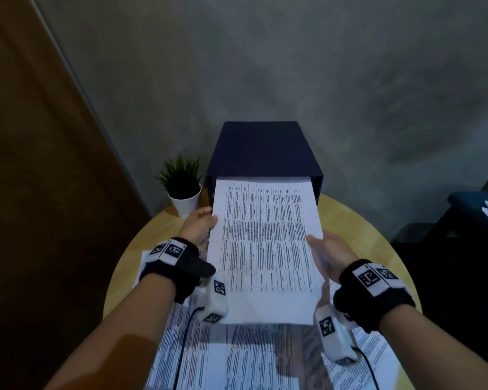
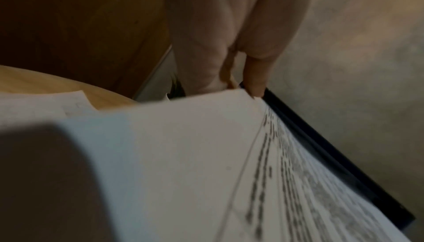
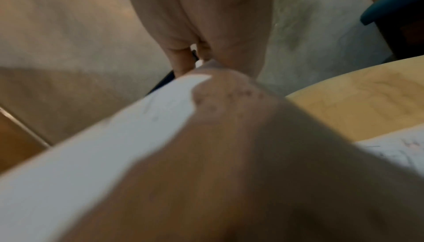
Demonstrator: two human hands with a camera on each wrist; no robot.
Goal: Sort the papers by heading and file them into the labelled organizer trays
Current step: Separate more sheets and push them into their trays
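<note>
Door [image 1: 40, 192]: I see brown wood far left of the organizer, running up the frame edge.
Plant [image 1: 182, 184]: small green one in a white pot, just left of the organizer, on the table.
Left hand [image 1: 199, 228]: I have it on the sheet's left edge, in front of the organizer and to its left. Thumb lies on top of the paper; the left wrist view shows fingers [image 2: 254, 75] reaching to the sheet's far corner beside the dark organizer edge. It grips the sheet lightly, fingers only partly bent.
Sheet [image 1: 265, 249]: printed table of text, held off the table between both hands. Its far end sits in the organizer's front opening; the rest sticks out toward me. I cannot read its heading.
Organizer [image 1: 262, 150]: dark box at the table's back, against the grey wall. I cannot make out tray labels.
Papers [image 1: 237, 358]: more printed sheets spread flat on the table, well in front of the organizer, under my wrists.
Right hand [image 1: 328, 250]: on the sheet's right edge, in front of the organizer and to its right. Thumb presses on top, fingers underneath, pinching the paper.
Table [image 1: 358, 229]: round, light wood, carrying the organizer.
</note>
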